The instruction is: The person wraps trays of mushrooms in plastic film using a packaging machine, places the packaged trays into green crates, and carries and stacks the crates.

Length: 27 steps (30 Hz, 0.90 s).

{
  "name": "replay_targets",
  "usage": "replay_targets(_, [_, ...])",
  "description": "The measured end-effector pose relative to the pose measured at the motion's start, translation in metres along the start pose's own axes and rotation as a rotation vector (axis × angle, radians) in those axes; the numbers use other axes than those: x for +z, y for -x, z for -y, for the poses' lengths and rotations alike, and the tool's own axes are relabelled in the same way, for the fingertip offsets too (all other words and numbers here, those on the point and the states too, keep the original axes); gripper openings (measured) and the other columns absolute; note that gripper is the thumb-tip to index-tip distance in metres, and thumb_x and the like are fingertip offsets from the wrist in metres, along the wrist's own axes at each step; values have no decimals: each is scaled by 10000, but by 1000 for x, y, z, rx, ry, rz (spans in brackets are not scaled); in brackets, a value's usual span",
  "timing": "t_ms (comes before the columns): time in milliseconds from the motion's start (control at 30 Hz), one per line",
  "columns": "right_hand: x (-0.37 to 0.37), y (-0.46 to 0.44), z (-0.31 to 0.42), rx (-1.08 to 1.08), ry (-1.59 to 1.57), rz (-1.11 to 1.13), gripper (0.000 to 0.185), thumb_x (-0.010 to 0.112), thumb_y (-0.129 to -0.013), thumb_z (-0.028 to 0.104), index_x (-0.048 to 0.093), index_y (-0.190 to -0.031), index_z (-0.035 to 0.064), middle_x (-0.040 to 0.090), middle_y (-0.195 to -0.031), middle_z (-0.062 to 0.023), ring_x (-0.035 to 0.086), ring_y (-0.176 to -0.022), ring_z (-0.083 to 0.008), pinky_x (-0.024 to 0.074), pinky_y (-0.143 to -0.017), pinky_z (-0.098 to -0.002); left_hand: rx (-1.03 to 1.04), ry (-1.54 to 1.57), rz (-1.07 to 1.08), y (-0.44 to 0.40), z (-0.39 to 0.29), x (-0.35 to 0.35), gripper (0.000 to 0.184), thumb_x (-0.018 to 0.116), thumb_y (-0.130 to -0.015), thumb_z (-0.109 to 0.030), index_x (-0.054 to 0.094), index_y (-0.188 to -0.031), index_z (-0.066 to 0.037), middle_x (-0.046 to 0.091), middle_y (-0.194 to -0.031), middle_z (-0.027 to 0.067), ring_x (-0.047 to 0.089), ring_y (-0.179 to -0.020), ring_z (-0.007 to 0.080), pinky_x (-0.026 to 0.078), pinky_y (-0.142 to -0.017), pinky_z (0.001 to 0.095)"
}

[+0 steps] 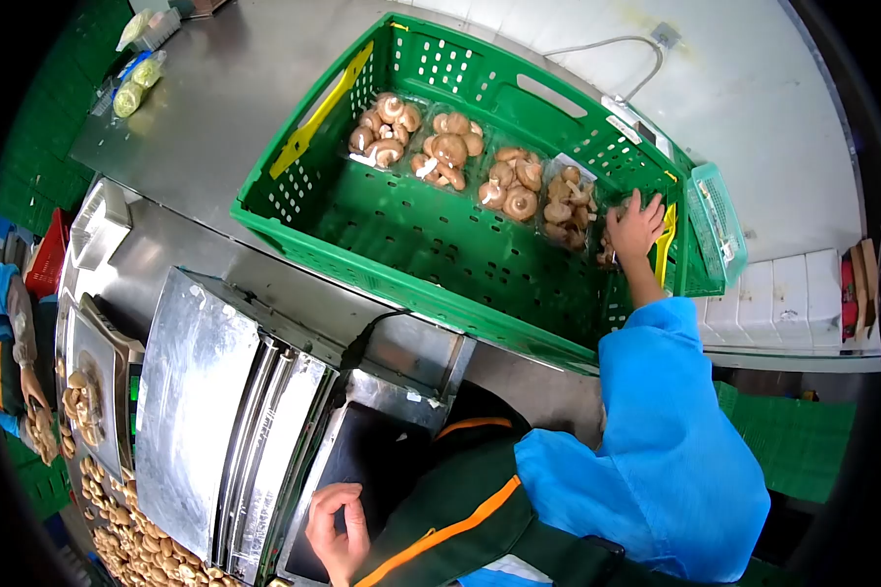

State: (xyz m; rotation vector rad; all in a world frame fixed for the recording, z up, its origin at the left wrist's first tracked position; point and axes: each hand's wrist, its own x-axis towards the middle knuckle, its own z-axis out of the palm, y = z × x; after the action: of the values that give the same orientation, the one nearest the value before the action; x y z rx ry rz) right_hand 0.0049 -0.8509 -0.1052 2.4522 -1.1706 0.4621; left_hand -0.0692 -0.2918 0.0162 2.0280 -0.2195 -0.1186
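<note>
A large green crate stands on the steel table, with a row of clear packs of brown mushrooms along its far side. My right hand, in a blue sleeve, reaches into the crate's right end. Its fingers are spread over the top of a mushroom pack that the hand largely hides. Just left of it lies another mushroom pack. My left hand hangs loosely curled beside the black pad of a metal machine, with nothing visible in it and a gap between thumb and fingers.
The metal machine stands below the crate's near side. Loose mushrooms lie at lower left, near a scale holding mushrooms. White trays are stacked at left. A teal basket adjoins the crate. Another person's hand shows at far left.
</note>
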Motion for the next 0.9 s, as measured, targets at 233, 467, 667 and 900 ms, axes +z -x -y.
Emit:
replay_targets(233, [-25,-11,6,-92,230,534,736,670,-657,422,348,-1277,190,190,-1363,-245,341,-1151,-377,262,-919,-487,31,10,27,-15,-8,2,99,548,-754,83,538,-809,1,589,-806,116,577,-735,233,453,-677,283])
replay_targets(467, [-49,-22,5,-1,108,300,691,640,-674,350,322,-1260,169,222,-1329,-254,339,-1132,-406,307,-910,-453,0,-3,10,-5,0,-7,109,548,-753,80,536,-821,-4,589,-804,112,576,-736,233,453,-680,283])
replay_targets(667, [22,-14,-3,345,-312,406,745,541,-765,451,169,-1364,209,123,-1381,-246,254,-1213,-427,224,-988,-502,53,15,26,-4,8,4,111,553,-747,86,550,-812,-4,594,-810,109,579,-742,237,457,-678,288])
replay_targets(900, [34,-5,4,-127,-157,56,479,432,-824,459,456,-1237,218,284,-1326,-206,243,-1221,-381,221,-977,-515,-3,-32,11,-10,-5,6,129,563,-738,93,545,-814,-10,594,-797,104,579,-727,230,456,-670,280])
